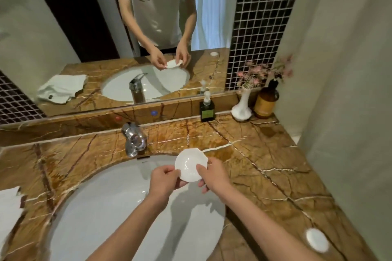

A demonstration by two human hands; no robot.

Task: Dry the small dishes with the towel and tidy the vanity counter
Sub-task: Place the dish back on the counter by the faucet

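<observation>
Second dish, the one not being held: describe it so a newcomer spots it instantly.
Start at the sink and move right along the marble counter to its near edge. The small white dish lies there alone, flat on the stone, apart from the bottles and vase at the back.

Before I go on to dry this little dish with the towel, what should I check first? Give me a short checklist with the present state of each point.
1. Dish held firmly: ok. The left hand and the right hand both hold the small white dish by its edges.
2. Dish over a safe place: not ok. It hangs above the edge of the sink, so a slip could chip it.
3. Towel within reach: ok. The white towel lies on the counter to the left of the sink, but neither hand holds it.
4. Dish wet or dry: cannot tell.
5. Other dish: ok. It sits on the counter near the right front edge.
</observation>
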